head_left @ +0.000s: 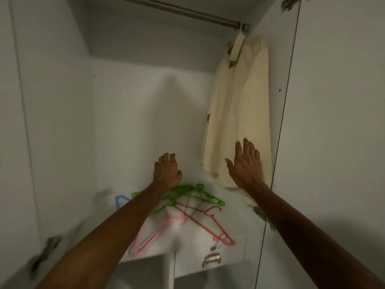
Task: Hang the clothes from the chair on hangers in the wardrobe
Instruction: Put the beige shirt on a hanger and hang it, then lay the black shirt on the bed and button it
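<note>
Wardrobe (pixel 145 101), white interior, both doors swung out. Contents: one cream shirt (pixel 239 105) on a hanger at the right-hand end of the metal rail (pixel 187 11), at about 1 o'clock in the view, lying close against the right side wall. On the wardrobe floor shelf (pixel 235 207), at about 6 o'clock, a loose pile of plastic hangers: green hangers (pixel 200 197) on top toward the back, a red hanger (pixel 216 228) to the right, a pink hanger (pixel 150 236) nearer the front, and a blue hanger (pixel 119 200) at the left, partly hidden by the left forearm. Below the shelf front, a drawer with a metal handle (pixel 211 260).

Left hand (pixel 166 172) reaches over the green hangers, fingers loosely curled downward, grasping nothing. Right hand (pixel 245 161) is spread flat with straight fingers at the lower part of the shirt; whether it touches the cloth cannot be told.

Door hinges show at the lower left and the right edges, blurred. The chair is out of view.
</note>
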A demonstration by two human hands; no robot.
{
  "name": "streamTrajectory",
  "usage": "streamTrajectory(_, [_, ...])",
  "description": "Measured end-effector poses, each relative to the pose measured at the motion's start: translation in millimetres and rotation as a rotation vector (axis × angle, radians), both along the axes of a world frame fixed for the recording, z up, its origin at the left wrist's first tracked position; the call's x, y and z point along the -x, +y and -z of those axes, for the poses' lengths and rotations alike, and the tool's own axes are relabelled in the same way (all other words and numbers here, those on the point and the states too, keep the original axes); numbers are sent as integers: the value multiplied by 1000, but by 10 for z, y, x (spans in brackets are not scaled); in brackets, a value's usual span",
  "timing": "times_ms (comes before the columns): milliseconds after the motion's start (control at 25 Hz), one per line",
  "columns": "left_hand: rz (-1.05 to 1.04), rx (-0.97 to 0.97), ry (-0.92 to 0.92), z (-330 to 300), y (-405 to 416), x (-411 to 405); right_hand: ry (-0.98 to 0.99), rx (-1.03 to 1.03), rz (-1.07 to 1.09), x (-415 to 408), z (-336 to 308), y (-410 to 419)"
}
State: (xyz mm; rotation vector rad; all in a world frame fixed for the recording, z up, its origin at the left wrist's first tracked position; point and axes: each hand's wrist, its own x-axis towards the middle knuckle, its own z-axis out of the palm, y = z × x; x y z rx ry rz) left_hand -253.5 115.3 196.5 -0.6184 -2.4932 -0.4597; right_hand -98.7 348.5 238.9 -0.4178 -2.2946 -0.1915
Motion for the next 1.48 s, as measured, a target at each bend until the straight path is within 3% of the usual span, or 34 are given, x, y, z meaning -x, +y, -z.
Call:
streamTrajectory(560, [-259, 62, -177, 1236, -1687, -1763, -188, 104, -275, -738, 1353, -1478])
streamTrajectory(840, [-418, 118, -234, 1902, -2388, -2845, -254, 143, -555, -1145, 1988, -2145])
streamTrajectory(1160, [-622, 25, -336, 2621, -2848, -4486, -392, 104, -870, -2013, 2864, -2839])
streamTrajectory(1320, [-793, 10, -336, 2927, -3362, -5363, -439, 85, -1008, -2511, 3204, -3391])
streamTrajectory(1480, [-1101, -3, -335, 2963, -3982, -6200, -492, 42, -1210, -3041, 3371, -4086])
